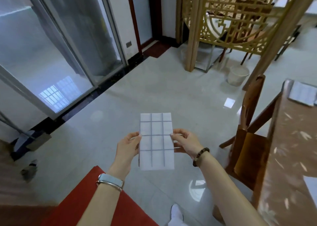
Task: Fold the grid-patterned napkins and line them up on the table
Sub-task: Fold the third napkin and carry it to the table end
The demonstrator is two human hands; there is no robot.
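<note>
I pinch the folded napkin [156, 145] in the air above the floor [154, 81], left hand [128, 147] and right hand [186, 142] gripping its long edges. Its long axis points away from me, 3 squares across.

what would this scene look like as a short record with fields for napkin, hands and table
held item: white napkin with grey grid lines, folded into a long rectangle, held over the floor
left hand: pinches the napkin's left edge
right hand: pinches the napkin's right edge
table: brown patterned top, at the right
on table: folded grid-patterned napkin at the far end
nearby: brown wooden chair beside the table
</note>
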